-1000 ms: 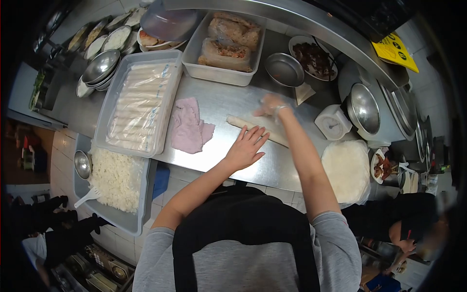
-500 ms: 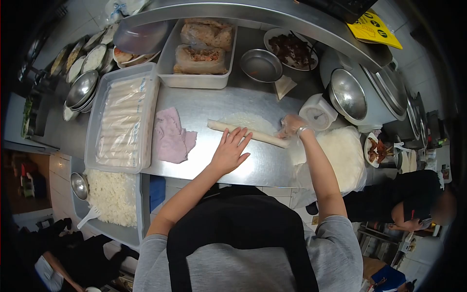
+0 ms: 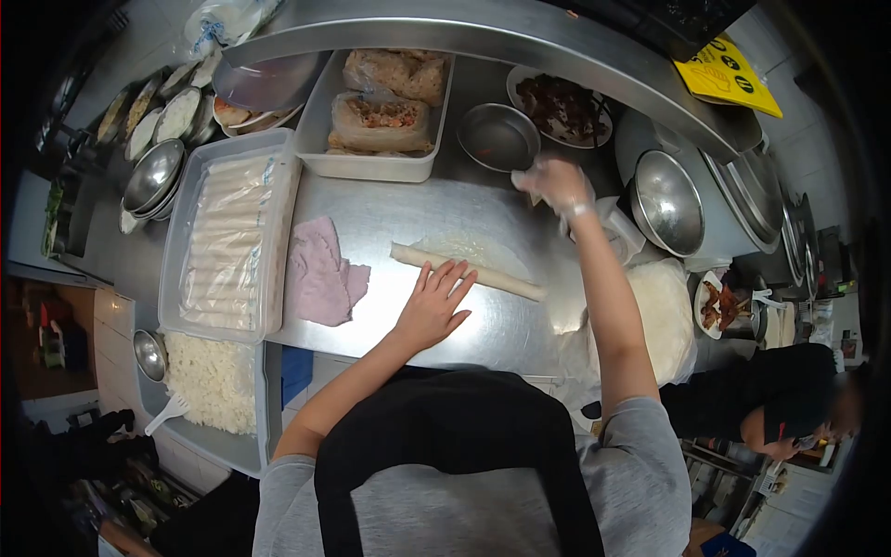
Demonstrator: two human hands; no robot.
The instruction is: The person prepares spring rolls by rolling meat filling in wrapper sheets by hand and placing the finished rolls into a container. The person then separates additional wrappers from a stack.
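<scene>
A long, pale roll (image 3: 509,281) lies slantwise on the steel counter, a thin translucent wrapper sheet (image 3: 473,246) spread along its far side. My left hand (image 3: 436,302) rests on the roll with its fingers stretched out and apart. Farther off, my right hand (image 3: 557,184), in a clear plastic glove, hovers just to the near right of a metal bowl (image 3: 498,137). Its fingers are blurred by motion and glove, so their grip is unclear. Under that hand, a small white triangular piece is mostly hidden. A white dial scale (image 3: 622,232) stands beside the right wrist.
Left of the roll lies a pink cloth (image 3: 325,274), then a plastic box of wrapped rolls (image 3: 223,246). A bin of bagged filling (image 3: 380,167) stands at the back. Stacked wrappers (image 3: 645,316) are under my right forearm. A metal shelf (image 3: 483,42) overhangs the far side.
My right hand has left the right end of the roll and moved away from me toward the metal bowl. My left hand stays on the roll. The view has shifted slightly.
</scene>
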